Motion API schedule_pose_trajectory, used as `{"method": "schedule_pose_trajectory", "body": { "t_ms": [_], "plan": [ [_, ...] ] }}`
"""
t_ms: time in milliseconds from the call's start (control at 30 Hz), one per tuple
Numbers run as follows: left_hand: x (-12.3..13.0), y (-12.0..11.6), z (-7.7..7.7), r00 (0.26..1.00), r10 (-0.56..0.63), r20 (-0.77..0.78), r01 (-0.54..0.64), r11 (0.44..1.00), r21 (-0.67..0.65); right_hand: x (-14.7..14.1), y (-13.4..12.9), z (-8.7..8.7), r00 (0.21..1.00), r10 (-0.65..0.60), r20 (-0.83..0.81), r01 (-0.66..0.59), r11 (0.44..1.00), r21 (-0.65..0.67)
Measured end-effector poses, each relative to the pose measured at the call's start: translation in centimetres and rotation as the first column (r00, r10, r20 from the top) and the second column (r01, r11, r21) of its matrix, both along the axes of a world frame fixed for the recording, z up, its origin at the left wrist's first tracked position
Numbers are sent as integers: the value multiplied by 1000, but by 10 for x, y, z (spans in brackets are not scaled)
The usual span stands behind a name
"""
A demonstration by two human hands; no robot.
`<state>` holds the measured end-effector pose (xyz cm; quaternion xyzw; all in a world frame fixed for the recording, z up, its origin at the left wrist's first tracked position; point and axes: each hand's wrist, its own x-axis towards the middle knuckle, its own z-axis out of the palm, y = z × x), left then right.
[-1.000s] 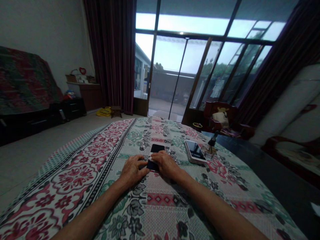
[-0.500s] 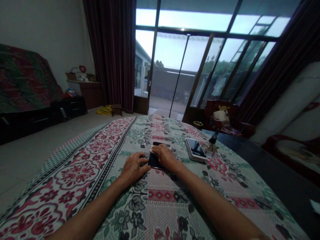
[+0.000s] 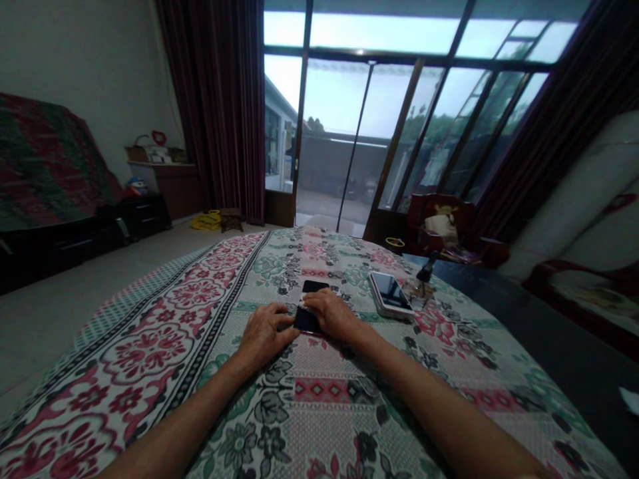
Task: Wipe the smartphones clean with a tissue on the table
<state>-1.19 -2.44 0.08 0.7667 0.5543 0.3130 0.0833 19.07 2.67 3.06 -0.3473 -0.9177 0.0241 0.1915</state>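
Observation:
A black phone (image 3: 306, 320) lies flat on the patterned tablecloth (image 3: 319, 420), its far end and near end both showing. My right hand (image 3: 330, 311) rests over its middle, fingers bent together round a small white thing, perhaps a cloth or tissue, pressed on the screen. On the phone's left, my left hand (image 3: 264, 330) has its thumb and fingers apart, with the fingertips at the phone's left edge. Further right lies a white box-like item with a dark screen-like top (image 3: 392, 293).
Beside the white item stands a small glass object with a dark top (image 3: 425, 274). A dark surface (image 3: 504, 299) lies beyond the table's right edge. Wooden chairs (image 3: 439, 223), a yellow bag (image 3: 206, 220) and glass doors (image 3: 344, 146) are farther back.
My right hand has shifted slightly toward me along the phone, and more of the phone's far end shows. The view has tilted slightly. My left hand stays at the phone's edge.

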Motion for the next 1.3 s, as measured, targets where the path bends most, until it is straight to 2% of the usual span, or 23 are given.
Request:
{"method": "schedule_pose_trajectory", "body": {
  "t_ms": [133, 267, 333, 433, 600, 700, 800, 933, 1033, 1167, 1300],
  "plan": [
    [0, 0, 0, 1000, -10, -11, 10, 1000, 10, -4, 38, 7, 984, -146, 104, 147, 989, -6],
    [0, 0, 0, 1000, -8, -22, 8, 1000, 11, -10, 50, 12, 956, -257, 142, 258, 966, 10],
    [0, 0, 1, 1000, -8, -19, 8, 1000, 8, -11, 46, 12, 959, -242, 150, 241, 970, 23],
    [1, 0, 1, 1000, 3, -6, -3, 1000, 8, -10, 28, 10, 978, -156, 139, 153, 988, 31],
    [1, -1, 1, 1000, 0, -26, 0, 1000, 6, -3, -18, 3, 999, 38, 25, -38, 999, 10],
    [2, -2, 1, 999, -8, -36, 9, 1000, 18, 2, -29, -2, 995, 96, -24, -96, 995, -9],
    [3, -2, 0, 999, -6, -42, 7, 1000, 23, 5, -12, -4, 998, 33, -50, -34, 999, -9],
    [3, -2, -1, 999, 7, -46, -7, 1000, 14, 1, 34, 1, 991, -135, 15, 135, 991, -5],
    [2, -1, -3, 999, 10, -47, -10, 1000, 4, -4, 56, 5, 968, -250, 29, 250, 968, -3],
    [1, -1, -4, 999, 0, -37, 0, 1000, 2, 0, 56, 1, 961, -276, -6, 276, 961, 1],
    [2, -1, -3, 999, -5, -37, 5, 1000, -1, 15, 28, -12, 974, -197, -114, 203, 978, 46]
  ]
}}
